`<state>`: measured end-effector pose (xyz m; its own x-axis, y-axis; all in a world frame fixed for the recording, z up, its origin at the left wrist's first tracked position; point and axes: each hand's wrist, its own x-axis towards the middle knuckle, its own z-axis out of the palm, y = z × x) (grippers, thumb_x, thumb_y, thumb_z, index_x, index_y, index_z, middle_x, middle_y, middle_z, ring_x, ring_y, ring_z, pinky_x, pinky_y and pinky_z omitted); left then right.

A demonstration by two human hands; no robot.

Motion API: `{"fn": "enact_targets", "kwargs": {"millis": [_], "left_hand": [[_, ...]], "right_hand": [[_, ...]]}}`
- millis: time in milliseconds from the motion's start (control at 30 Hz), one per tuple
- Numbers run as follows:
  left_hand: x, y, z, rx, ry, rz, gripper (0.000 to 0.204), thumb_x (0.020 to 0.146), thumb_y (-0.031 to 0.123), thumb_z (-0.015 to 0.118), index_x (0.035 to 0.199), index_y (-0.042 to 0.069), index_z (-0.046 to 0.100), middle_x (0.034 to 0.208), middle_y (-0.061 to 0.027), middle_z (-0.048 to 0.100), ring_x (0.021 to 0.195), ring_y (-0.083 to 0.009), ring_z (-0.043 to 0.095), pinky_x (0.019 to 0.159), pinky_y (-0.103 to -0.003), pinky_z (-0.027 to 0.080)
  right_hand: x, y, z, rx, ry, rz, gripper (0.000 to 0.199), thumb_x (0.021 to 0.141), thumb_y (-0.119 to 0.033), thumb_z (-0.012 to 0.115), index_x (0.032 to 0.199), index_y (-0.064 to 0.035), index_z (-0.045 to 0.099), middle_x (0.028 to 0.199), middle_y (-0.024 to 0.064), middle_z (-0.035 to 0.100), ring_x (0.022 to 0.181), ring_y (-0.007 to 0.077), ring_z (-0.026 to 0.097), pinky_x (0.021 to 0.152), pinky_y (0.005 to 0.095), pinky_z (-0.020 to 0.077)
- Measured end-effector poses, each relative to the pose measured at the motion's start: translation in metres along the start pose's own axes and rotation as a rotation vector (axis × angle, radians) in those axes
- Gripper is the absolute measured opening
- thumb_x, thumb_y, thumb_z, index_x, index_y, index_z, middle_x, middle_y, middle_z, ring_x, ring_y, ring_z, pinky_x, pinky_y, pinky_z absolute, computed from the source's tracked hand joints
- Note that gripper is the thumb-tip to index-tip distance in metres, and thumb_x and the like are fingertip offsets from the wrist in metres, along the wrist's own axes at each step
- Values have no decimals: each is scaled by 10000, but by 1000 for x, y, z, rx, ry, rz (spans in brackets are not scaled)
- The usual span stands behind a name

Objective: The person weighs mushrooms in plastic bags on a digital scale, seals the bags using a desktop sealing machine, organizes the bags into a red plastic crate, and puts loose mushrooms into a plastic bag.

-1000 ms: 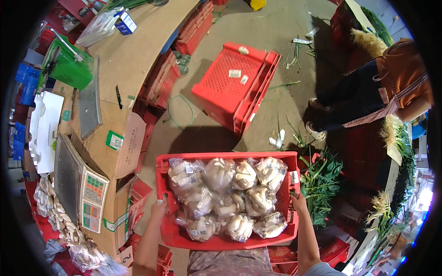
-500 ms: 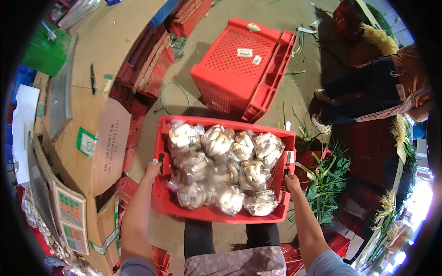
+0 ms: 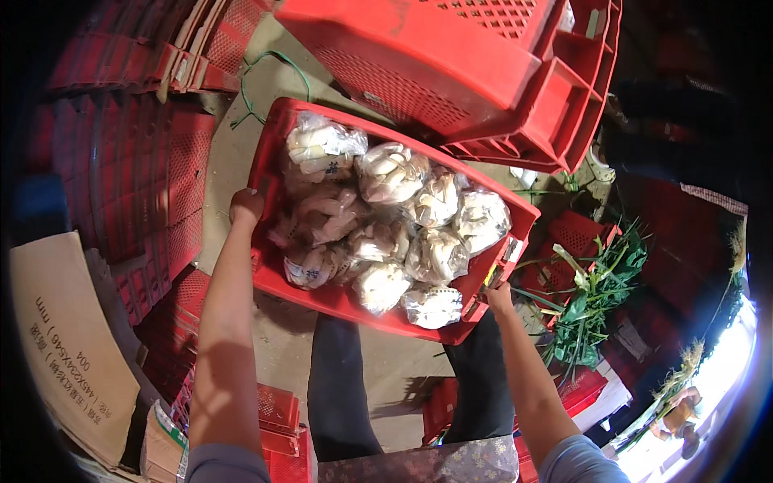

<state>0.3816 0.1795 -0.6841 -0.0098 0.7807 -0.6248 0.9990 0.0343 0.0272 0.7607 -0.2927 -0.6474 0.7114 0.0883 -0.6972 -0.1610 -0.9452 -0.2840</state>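
I hold a red plastic crate (image 3: 338,299) low in front of my legs, tilted. It is filled with several clear bags of pale mushrooms (image 3: 392,227). My left hand (image 3: 245,206) grips the crate's left rim. My right hand (image 3: 498,296) grips its right rim near the corner. Just beyond the crate stands an upturned red mesh crate (image 3: 419,48), nearly touching the far edge of mine.
Stacks of flattened red crates (image 3: 153,161) line the left side. Cardboard sheets (image 3: 68,338) lie at the lower left. More red crates (image 3: 572,88) sit at the right, with green leafy stems (image 3: 592,294) on the floor. Bare concrete floor (image 3: 233,137) shows between.
I have carried the crate forward and bent lower. The upturned red crate, earlier well ahead, is now right at my crate's far edge. Both hands kept their grip.
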Motion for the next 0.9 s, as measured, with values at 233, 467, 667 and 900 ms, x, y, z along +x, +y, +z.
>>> {"fn": "enact_targets", "kwargs": {"millis": [233, 467, 667, 900], "left_hand": [[-64, 48, -17, -63, 286, -247, 567, 877, 373, 527, 1251, -45, 443, 1331, -265, 418, 1174, -431, 458, 956, -481, 397], [-156, 110, 8, 153, 398, 483, 720, 887, 423, 503, 1394, -40, 288, 1455, -204, 286, 1366, -348, 236, 1099, -495, 198], [-59, 165, 17, 61, 732, 679, 676, 874, 433, 533, 1368, 13, 343, 1418, -179, 345, 1330, -325, 296, 1063, -535, 242], [-41, 165, 32, 171, 681, 709, 644, 871, 429, 535, 1338, 16, 377, 1376, -181, 388, 1324, -308, 307, 1062, -524, 242]], "right_hand": [[15, -166, -73, 204, 143, -505, 357, 925, -170, 517, 1210, 44, 487, 1153, 201, 558, 1065, 261, 559, 932, 349, 421], [-10, -214, -34, -646, 189, -1146, 636, 817, -244, 632, 1338, 26, 386, 1365, 243, 407, 1274, 385, 385, 1053, 460, 309], [25, -180, 55, -792, 128, -1104, 833, 748, -429, 653, 1381, 11, 338, 1437, 200, 348, 1345, 317, 318, 1114, 437, 207], [35, -178, 54, -827, 48, -1103, 806, 800, -436, 592, 1397, 18, 297, 1438, 178, 352, 1341, 298, 323, 1118, 415, 218]]}}
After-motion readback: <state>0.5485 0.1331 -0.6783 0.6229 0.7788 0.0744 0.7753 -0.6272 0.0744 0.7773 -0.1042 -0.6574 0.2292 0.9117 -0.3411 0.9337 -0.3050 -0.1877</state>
